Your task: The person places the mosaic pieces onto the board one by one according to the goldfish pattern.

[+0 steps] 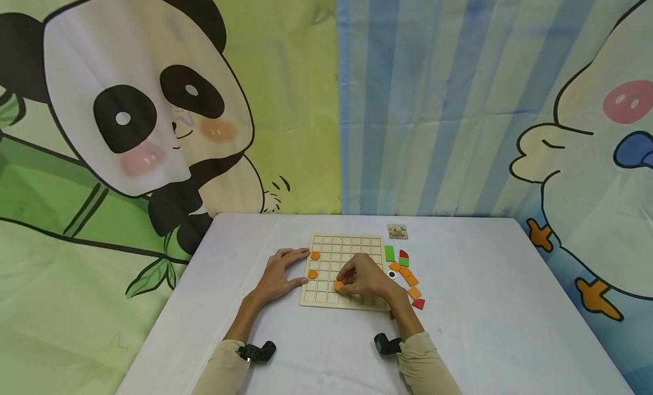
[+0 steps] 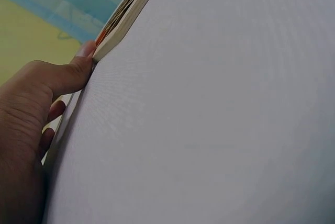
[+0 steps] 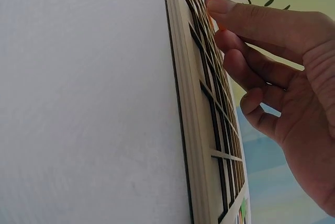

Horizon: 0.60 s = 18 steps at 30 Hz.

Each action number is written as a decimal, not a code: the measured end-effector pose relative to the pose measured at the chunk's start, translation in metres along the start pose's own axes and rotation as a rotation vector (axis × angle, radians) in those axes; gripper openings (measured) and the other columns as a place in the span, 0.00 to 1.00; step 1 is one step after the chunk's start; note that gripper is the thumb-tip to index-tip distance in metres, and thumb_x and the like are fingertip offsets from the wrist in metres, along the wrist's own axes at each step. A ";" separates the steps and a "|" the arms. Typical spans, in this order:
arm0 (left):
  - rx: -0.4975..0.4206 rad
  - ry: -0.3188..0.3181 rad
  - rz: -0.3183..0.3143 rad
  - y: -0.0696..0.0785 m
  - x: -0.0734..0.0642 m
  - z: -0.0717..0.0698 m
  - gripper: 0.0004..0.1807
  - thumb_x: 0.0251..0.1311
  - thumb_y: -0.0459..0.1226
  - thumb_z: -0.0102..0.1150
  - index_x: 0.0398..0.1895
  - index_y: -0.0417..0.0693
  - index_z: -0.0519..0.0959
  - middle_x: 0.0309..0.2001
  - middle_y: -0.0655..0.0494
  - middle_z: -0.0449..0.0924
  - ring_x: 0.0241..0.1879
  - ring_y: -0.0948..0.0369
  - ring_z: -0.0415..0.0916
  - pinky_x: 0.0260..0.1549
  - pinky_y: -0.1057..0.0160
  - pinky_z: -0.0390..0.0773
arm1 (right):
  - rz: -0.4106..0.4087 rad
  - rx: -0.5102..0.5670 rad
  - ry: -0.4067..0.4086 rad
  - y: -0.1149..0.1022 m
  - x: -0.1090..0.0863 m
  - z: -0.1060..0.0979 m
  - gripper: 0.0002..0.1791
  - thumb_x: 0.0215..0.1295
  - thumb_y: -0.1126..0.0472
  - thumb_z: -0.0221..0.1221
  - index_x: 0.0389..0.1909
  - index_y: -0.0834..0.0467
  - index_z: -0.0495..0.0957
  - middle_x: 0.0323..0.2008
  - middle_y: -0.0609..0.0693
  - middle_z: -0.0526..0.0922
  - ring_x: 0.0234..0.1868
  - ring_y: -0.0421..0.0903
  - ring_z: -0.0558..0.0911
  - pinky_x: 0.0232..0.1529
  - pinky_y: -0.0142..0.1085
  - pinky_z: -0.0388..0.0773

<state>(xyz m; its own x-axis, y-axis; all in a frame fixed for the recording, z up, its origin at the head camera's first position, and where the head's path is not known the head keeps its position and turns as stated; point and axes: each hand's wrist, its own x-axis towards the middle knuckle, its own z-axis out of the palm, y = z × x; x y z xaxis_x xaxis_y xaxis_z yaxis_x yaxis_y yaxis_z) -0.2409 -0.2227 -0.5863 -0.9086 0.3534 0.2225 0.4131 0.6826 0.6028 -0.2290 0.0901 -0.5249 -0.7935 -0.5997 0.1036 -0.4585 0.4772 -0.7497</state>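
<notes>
In the head view, the table [image 1: 510, 304] carries a gridded board [image 1: 352, 245] that lies nearer the middle of the table's far edge than either far corner. The orange disc [image 1: 338, 285] is over the board, left of its centre and towards its near edge. The right hand [image 1: 363, 275] pinches that disc, reaching across from the board's right side, and is the nearer of the two; the left hand [image 1: 279, 275], thumb and fingers spread apart, touches the board's left edge. A second disc [image 1: 316, 255] and a third disc [image 1: 312, 274] lie along that left edge, the held one to the right of the third and nearer the near edge. It looks round, with no long axis, so I judge that its place over a grid square matters more than its turn. Loose pieces [image 1: 414, 293] lie along the board's right edge, and a small card [image 1: 398, 231] near the table's far edge. In the left wrist view, the left thumb rests against the board's rim, other fingertips showing behind it. In the right wrist view, thumb and fingertips meet on the held disc, seen only as orange slivers above the grid; whether it touches the board I cannot tell.
</notes>
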 end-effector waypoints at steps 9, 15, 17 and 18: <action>-0.005 -0.003 0.002 -0.002 0.001 0.001 0.42 0.62 0.51 0.80 0.80 0.62 0.75 0.81 0.65 0.72 0.77 0.50 0.66 0.74 0.38 0.60 | -0.008 -0.029 -0.006 -0.002 0.008 0.007 0.08 0.58 0.64 0.81 0.38 0.57 0.94 0.30 0.44 0.91 0.31 0.36 0.83 0.38 0.30 0.83; -0.003 0.001 0.002 -0.003 0.002 0.000 0.42 0.62 0.51 0.80 0.80 0.63 0.75 0.81 0.67 0.72 0.78 0.51 0.66 0.75 0.38 0.60 | -0.011 -0.033 -0.003 -0.006 0.012 0.010 0.06 0.60 0.64 0.80 0.38 0.57 0.94 0.31 0.43 0.91 0.31 0.35 0.83 0.38 0.30 0.83; -0.002 -0.003 0.001 -0.003 0.002 0.000 0.42 0.62 0.51 0.80 0.80 0.62 0.75 0.81 0.67 0.71 0.78 0.51 0.66 0.75 0.38 0.60 | -0.016 -0.040 -0.003 -0.006 0.013 0.011 0.06 0.60 0.64 0.80 0.38 0.57 0.94 0.31 0.44 0.91 0.31 0.35 0.83 0.38 0.30 0.83; 0.000 -0.006 0.000 -0.003 0.002 0.000 0.42 0.62 0.51 0.80 0.80 0.62 0.74 0.81 0.67 0.71 0.78 0.51 0.66 0.75 0.38 0.60 | -0.020 -0.045 -0.003 -0.006 0.013 0.012 0.06 0.60 0.64 0.80 0.38 0.57 0.94 0.31 0.44 0.92 0.31 0.35 0.83 0.37 0.30 0.82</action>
<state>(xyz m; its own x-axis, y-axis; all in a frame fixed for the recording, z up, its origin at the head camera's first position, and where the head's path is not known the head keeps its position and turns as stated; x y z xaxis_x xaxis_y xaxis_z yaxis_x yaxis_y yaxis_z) -0.2437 -0.2242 -0.5881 -0.9083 0.3571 0.2181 0.4131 0.6828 0.6026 -0.2322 0.0717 -0.5272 -0.7831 -0.6109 0.1165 -0.4916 0.4933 -0.7176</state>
